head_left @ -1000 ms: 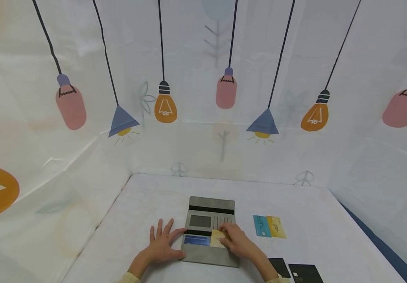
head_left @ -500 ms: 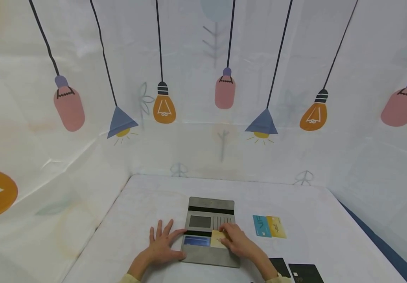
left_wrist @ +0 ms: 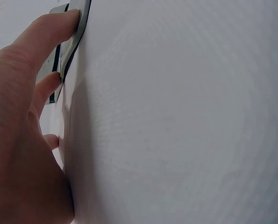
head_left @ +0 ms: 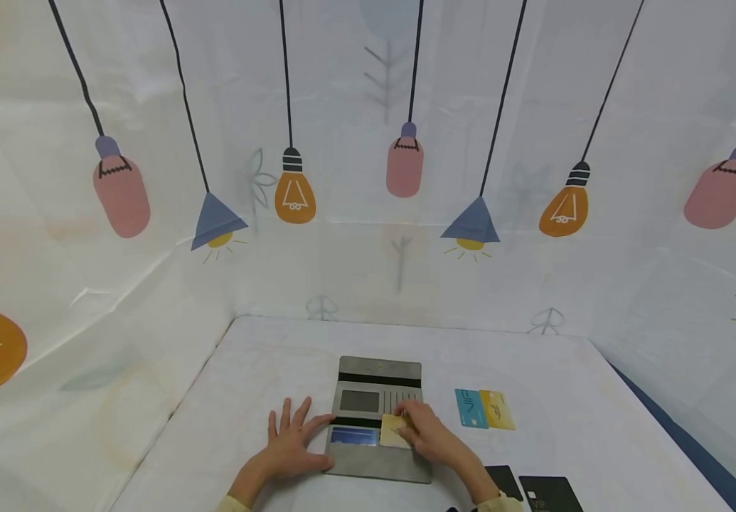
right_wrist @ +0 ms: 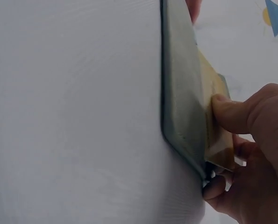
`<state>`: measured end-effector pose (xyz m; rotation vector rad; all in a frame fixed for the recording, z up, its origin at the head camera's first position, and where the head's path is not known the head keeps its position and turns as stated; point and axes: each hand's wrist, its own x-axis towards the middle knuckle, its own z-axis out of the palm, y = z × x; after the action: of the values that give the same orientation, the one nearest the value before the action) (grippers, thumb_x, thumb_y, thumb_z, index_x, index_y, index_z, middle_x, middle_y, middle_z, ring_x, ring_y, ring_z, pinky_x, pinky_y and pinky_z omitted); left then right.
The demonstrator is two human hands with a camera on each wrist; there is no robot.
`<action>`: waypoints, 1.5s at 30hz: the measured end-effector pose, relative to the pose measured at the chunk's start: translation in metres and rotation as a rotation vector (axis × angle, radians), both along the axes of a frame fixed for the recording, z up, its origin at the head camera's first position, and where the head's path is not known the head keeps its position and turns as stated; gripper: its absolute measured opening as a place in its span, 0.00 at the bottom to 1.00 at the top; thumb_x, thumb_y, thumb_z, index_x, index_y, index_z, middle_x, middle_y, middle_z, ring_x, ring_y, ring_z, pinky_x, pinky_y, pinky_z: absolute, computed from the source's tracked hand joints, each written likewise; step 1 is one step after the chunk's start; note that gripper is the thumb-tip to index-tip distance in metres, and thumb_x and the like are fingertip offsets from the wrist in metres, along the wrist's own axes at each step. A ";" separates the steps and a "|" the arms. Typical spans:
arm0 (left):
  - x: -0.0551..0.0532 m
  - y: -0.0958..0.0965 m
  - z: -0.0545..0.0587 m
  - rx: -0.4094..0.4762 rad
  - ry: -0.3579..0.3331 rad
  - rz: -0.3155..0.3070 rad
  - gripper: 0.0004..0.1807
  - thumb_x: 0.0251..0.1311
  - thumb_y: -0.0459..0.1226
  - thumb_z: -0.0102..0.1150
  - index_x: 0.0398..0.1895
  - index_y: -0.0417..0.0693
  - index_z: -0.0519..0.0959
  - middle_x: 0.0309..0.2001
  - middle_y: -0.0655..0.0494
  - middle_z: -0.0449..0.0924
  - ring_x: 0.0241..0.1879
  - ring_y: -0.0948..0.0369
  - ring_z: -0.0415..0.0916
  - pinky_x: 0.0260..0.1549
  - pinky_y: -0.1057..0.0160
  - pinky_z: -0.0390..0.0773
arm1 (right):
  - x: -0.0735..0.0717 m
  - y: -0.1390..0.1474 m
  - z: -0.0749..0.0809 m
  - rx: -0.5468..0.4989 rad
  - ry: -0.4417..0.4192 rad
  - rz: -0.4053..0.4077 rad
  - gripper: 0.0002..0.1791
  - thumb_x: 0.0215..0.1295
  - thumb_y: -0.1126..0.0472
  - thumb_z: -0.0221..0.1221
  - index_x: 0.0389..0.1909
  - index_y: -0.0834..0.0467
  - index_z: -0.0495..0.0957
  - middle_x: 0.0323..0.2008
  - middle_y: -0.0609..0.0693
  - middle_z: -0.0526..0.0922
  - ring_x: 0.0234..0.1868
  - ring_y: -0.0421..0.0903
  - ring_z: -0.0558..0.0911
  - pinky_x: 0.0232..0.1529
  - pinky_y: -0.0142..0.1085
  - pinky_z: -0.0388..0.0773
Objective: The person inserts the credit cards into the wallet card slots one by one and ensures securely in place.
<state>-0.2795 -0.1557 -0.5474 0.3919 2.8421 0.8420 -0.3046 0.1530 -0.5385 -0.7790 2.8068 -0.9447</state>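
Note:
A grey wallet lies unfolded on the white table, with dark stripes and card slots inside. My right hand pinches a pale yellow card at the lower right part of it. In the right wrist view the thumb lies on the face of the card, whose lower edge meets the grey flap. A blue card sits just left of it in the wallet. My left hand has its fingers spread, with thumb and index fingertip on the wallet's left edge; the left wrist view shows this thumb pressing the edge.
To the right of the wallet lie a teal card and a yellow card, side by side. Two black cards lie near the front, one partly behind the right forearm. White sheets printed with lamps hang around the table.
The hands and the wallet hold nearly the same place. The whole head view has shifted slightly to the left, and the yellow card in the right hand tilts a little differently.

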 end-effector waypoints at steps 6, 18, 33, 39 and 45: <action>0.000 0.000 0.001 -0.006 -0.005 0.011 0.42 0.44 0.63 0.70 0.66 0.68 0.71 0.78 0.40 0.46 0.74 0.31 0.25 0.64 0.28 0.22 | 0.006 -0.003 0.001 0.045 -0.031 -0.020 0.14 0.69 0.55 0.60 0.52 0.52 0.74 0.51 0.48 0.76 0.55 0.51 0.69 0.56 0.55 0.68; 0.000 -0.002 0.003 -0.002 0.007 -0.004 0.42 0.44 0.62 0.70 0.66 0.67 0.71 0.77 0.39 0.46 0.74 0.31 0.25 0.64 0.27 0.22 | 0.004 -0.011 0.005 0.067 -0.006 -0.114 0.14 0.66 0.54 0.63 0.46 0.56 0.74 0.42 0.46 0.72 0.45 0.45 0.69 0.46 0.49 0.71; -0.001 -0.002 0.003 0.003 0.006 -0.012 0.42 0.44 0.62 0.70 0.66 0.68 0.71 0.77 0.39 0.46 0.74 0.30 0.25 0.64 0.27 0.23 | 0.009 -0.012 0.004 0.110 -0.009 -0.122 0.13 0.68 0.53 0.61 0.43 0.55 0.70 0.40 0.46 0.68 0.46 0.49 0.67 0.43 0.49 0.68; 0.001 -0.001 0.005 0.007 0.004 -0.013 0.42 0.44 0.61 0.70 0.66 0.67 0.71 0.77 0.38 0.46 0.74 0.30 0.26 0.63 0.27 0.23 | 0.017 -0.012 0.005 0.146 0.022 -0.138 0.16 0.65 0.49 0.64 0.42 0.55 0.73 0.40 0.46 0.67 0.46 0.49 0.64 0.43 0.45 0.65; 0.003 -0.002 0.005 0.005 0.003 0.001 0.42 0.43 0.62 0.70 0.66 0.68 0.71 0.77 0.38 0.46 0.74 0.30 0.25 0.64 0.27 0.22 | 0.028 -0.013 0.011 0.215 -0.010 -0.108 0.35 0.52 0.35 0.69 0.53 0.54 0.75 0.47 0.48 0.69 0.50 0.51 0.64 0.47 0.51 0.66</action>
<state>-0.2766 -0.1577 -0.5424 0.3922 2.8436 0.8499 -0.2766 0.1400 -0.5276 -0.5984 2.9023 -0.6423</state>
